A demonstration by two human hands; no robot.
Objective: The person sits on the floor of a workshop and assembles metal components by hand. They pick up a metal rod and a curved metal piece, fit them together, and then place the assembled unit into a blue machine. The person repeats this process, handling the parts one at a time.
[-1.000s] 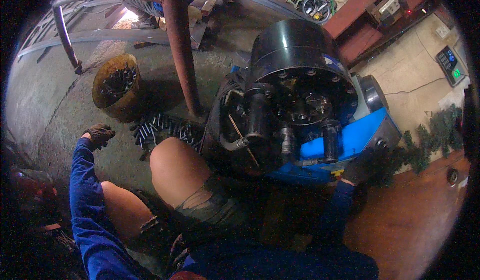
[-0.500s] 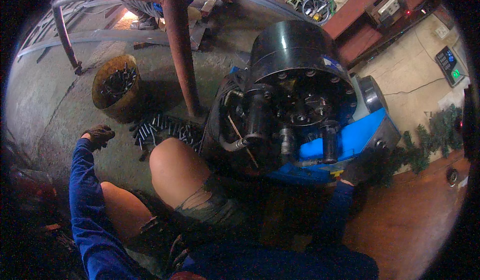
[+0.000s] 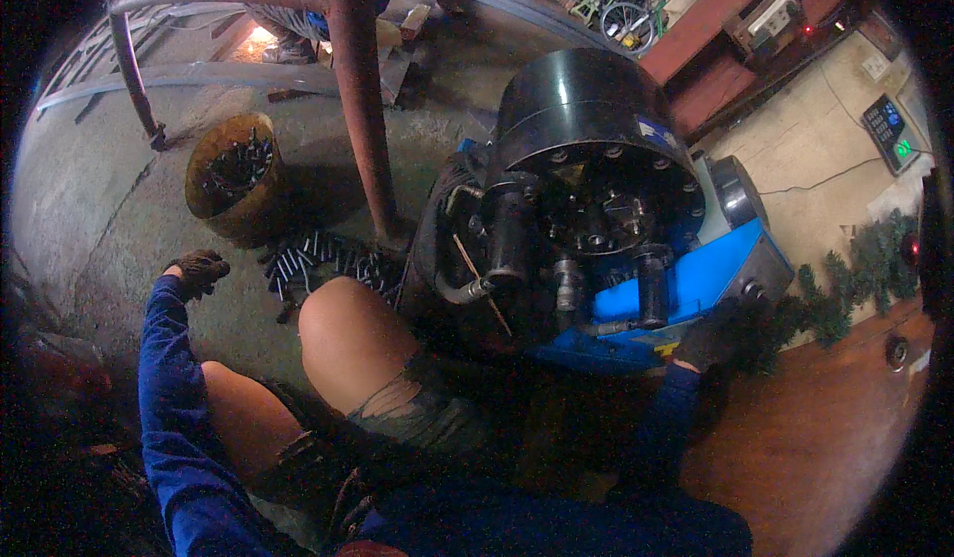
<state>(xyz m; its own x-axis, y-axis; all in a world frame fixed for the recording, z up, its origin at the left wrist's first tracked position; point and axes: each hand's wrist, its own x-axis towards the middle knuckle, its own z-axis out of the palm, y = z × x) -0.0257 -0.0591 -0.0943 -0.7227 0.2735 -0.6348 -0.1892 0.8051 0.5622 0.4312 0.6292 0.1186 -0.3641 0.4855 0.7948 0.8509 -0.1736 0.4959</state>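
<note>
My left hand (image 3: 202, 272), in a dark glove, is held out over the concrete floor with its fingers curled together; whatever may be in them is hidden. Close by lies a pile of short metal rods (image 3: 323, 261), some shiny and some dark. Behind that hand stands a rusty round bucket (image 3: 236, 224) with dark metal pieces (image 3: 238, 162) inside. In front of me is a machine with a big black drum-shaped head (image 3: 586, 100) and a blue body (image 3: 686, 277). My right hand (image 3: 711, 343), dark-gloved, rests by the machine's blue side; its fingers are lost in shadow.
A rusty pipe frame (image 3: 356, 100) stands between the bucket and machine. Green garland (image 3: 845, 284) hangs beside a wooden panel (image 3: 805, 438) at right. Long metal bars (image 3: 199, 72) lie at the back, where another person's legs (image 3: 288, 35) show near a bright glow. A bicycle (image 3: 628, 25) is farther off.
The whole view has shifted slightly, so the bucket and machine sit a little lower in it. Both hands keep their places.
</note>
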